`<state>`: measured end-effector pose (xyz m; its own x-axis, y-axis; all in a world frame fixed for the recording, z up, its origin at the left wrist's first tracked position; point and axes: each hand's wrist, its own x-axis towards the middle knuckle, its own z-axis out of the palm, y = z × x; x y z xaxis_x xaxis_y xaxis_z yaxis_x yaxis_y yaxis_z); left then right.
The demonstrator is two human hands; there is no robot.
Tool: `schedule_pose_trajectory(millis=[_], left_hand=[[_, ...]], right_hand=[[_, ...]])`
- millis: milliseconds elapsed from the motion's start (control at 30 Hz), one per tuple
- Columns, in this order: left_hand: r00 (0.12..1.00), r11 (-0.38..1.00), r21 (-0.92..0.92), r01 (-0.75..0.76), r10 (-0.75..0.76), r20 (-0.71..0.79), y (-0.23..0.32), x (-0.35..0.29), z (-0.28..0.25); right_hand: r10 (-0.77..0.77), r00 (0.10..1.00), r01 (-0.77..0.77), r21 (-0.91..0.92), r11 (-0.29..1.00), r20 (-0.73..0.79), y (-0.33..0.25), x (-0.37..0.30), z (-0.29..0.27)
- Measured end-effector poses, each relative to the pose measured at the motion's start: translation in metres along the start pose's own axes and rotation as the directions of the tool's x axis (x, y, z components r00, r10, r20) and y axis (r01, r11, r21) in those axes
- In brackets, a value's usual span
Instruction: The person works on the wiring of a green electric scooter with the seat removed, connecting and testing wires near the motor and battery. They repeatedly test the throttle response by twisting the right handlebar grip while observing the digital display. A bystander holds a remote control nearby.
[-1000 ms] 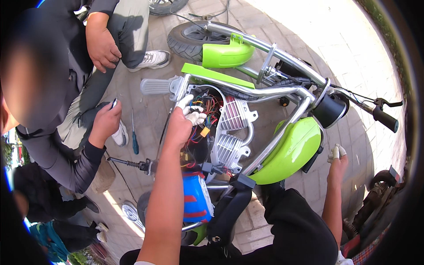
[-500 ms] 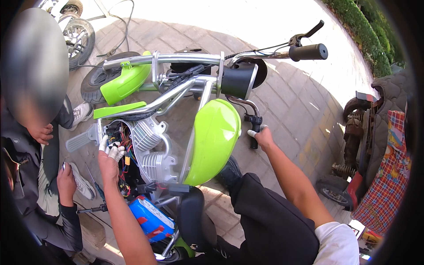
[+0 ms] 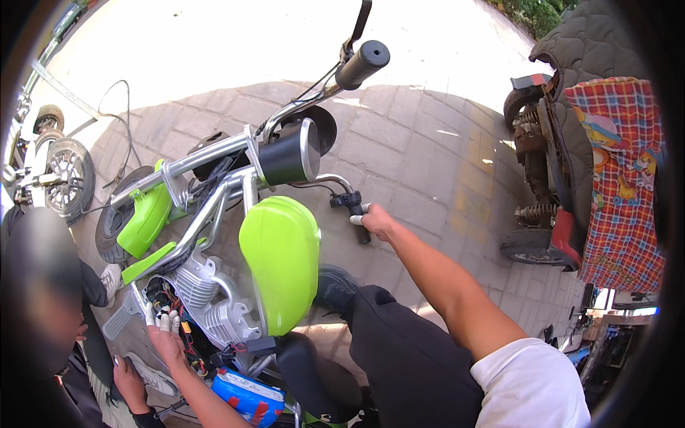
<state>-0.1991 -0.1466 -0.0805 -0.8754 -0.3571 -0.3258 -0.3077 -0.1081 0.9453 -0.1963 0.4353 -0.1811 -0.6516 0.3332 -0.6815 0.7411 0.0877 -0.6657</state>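
A small motorbike with a lime-green tank point(image 3: 280, 260) and silver frame stands before me. My right hand point(image 3: 378, 221), white coverings on its fingertips, is closed around the near black handlebar grip point(image 3: 364, 235). At the lower left, my left hand point(image 3: 168, 344) reaches into the exposed wiring point(image 3: 187, 335) beside the silver finned engine cover point(image 3: 196, 279). Its white-covered fingers are bent together, closed on something too small to make out among the wires. Below them lies a blue battery pack point(image 3: 246, 394) with red patches, next to the black seat point(image 3: 308, 364).
A co-worker's hand point(image 3: 130, 385) is close to my left forearm. At the right, a parked vehicle carries a quilted grey cover point(image 3: 606, 57) and a red plaid cloth point(image 3: 621, 192). Another wheel point(image 3: 69, 178) and a loose cable point(image 3: 128, 121) lie at the far left.
My view has swung right, so the bike appears shifted left and lower. My right hand stays at the grip and my left hand stays among the wires.
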Motion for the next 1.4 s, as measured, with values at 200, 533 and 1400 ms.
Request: schedule_pose_trajectory(millis=[200, 533, 1400], left_hand=[[1.000, 1.000, 0.007, -0.006, 0.006, 0.018, 0.001, 0.001, 0.002], [1.000, 1.000, -0.017, 0.007, -0.007, 0.022, 0.015, -0.010, 0.015], [0.995, 0.994, -0.083, 0.074, -0.068, 0.068, 0.026, -0.021, 0.030]], right_hand=[[0.032, 0.996, -0.032, 0.008, 0.999, 0.088, 0.006, 0.007, -0.011], [-0.001, 0.976, -0.063, -0.283, 0.957, -0.218, -0.002, 0.002, 0.014], [-0.135, 0.972, 0.051, -0.383, 0.922, -0.194, 0.006, 0.012, 0.004]])
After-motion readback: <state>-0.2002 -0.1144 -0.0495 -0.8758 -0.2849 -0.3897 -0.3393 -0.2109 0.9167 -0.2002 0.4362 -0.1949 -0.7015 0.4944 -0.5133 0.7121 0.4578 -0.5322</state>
